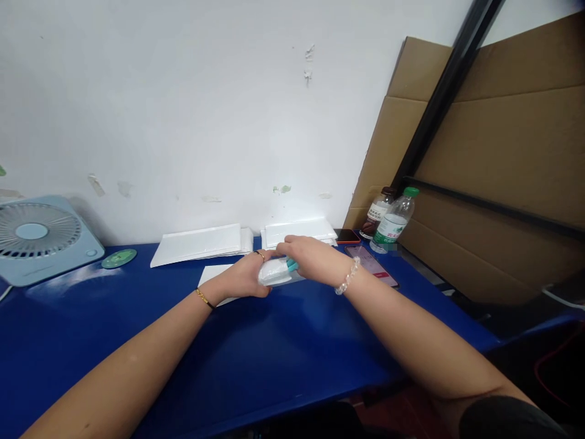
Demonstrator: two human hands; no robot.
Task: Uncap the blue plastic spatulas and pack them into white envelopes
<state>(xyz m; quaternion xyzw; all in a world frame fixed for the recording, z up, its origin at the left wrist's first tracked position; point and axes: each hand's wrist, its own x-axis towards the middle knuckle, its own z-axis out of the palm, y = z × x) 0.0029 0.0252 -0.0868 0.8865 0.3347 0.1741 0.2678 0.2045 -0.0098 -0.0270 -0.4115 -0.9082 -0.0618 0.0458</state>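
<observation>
Over the middle of the blue table (256, 353), my left hand (249, 274) is closed on a small clear plastic-wrapped packet (275, 272) with a whitish inside. My right hand (311, 256) meets it from the other side, its fingers closed on the packet's right end, where a teal piece (291, 264) shows. A white sheet (210, 277) lies partly under my left hand. Behind the hands, one stack of flat white envelopes (201, 242) lies at the left and another white stack (299, 231) at the right, close to the wall.
A light blue fan (41, 238) and a green disc (119, 258) are at the left. At the right are a red-edged phone (348, 236), another phone (372, 266), a brown-capped bottle (377, 213), a green-capped bottle (395, 222) and cardboard (498, 164) behind a dark metal frame.
</observation>
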